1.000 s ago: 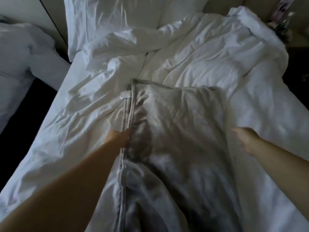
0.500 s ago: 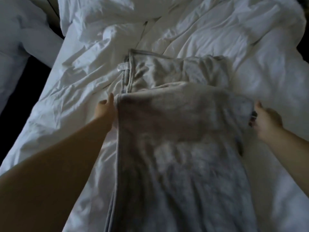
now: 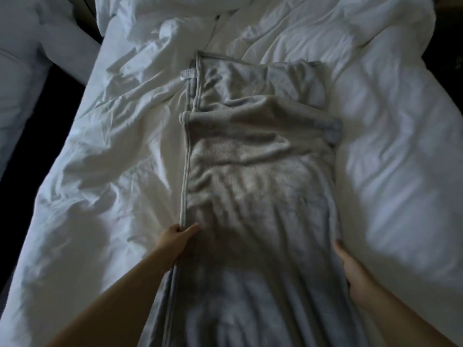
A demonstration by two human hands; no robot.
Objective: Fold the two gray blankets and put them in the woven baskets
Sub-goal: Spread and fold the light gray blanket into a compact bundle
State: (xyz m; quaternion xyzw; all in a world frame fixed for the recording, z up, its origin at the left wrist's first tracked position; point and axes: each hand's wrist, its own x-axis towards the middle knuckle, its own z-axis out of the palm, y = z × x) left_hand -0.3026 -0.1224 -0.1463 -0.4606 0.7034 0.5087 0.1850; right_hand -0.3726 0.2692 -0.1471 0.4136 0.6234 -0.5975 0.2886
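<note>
- One gray blanket (image 3: 255, 186) lies lengthwise down the middle of the bed, on a rumpled white duvet (image 3: 112, 171). It runs from twelve o'clock to six o'clock and out of sight at the near edge.
- Its top layer is doubled over and stops short of the far end, so a strip of the lower layer shows beyond it towards twelve.
- A small white label (image 3: 188, 74) sticks out at the far left corner, about eleven o'clock on the blanket.
- A piped hem (image 3: 186, 171) runs straight down the blanket's nine o'clock side.
- The left hand (image 3: 175, 240) pinches that hem at about eight o'clock — the thumb (image 3: 191, 227) lies on top of the cloth, with the fingers curled at the edge.
- The right hand (image 3: 353, 271) lies along the opposite edge at about four o'clock, fingertips pointing towards twelve. The blanket's edge covers part of it and the picture is blurred — I cannot tell whether it grips the cloth or only rests against it.
- Both bare forearms reach in from the bottom corners, at seven and five o'clock.
- Off at ten o'clock stands a second bed (image 3: 22, 71) in white linen, with a dark gap (image 3: 37, 136) between the two.
</note>
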